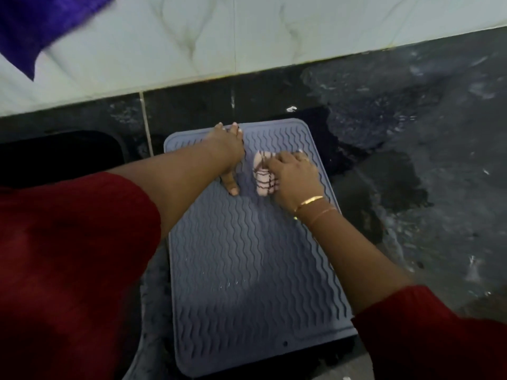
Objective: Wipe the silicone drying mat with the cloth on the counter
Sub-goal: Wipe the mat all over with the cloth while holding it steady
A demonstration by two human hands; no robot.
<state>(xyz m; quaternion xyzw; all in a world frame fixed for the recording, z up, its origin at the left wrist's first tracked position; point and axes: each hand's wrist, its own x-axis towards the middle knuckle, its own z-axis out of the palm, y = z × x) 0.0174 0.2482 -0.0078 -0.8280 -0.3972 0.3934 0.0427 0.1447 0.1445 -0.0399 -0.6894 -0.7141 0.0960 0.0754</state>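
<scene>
You are mid-wipe. Your right hand (293, 176) grips the bunched cloth (262, 174), pressing it on the far end of the silicone drying mat (247, 270), which lies at the bench's (411, 133) front edge. Your left hand (227, 149) lies flat, fingers straight, pinning the mat just beside the cloth. The next move is probably to draw the cloth toward the near end.

Flat left grip (225, 150), curled right grip (294, 175).

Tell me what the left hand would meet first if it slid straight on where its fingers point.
The left hand lies at the far rim of the mat; past it, probably bare dark counter, then the wall.
</scene>
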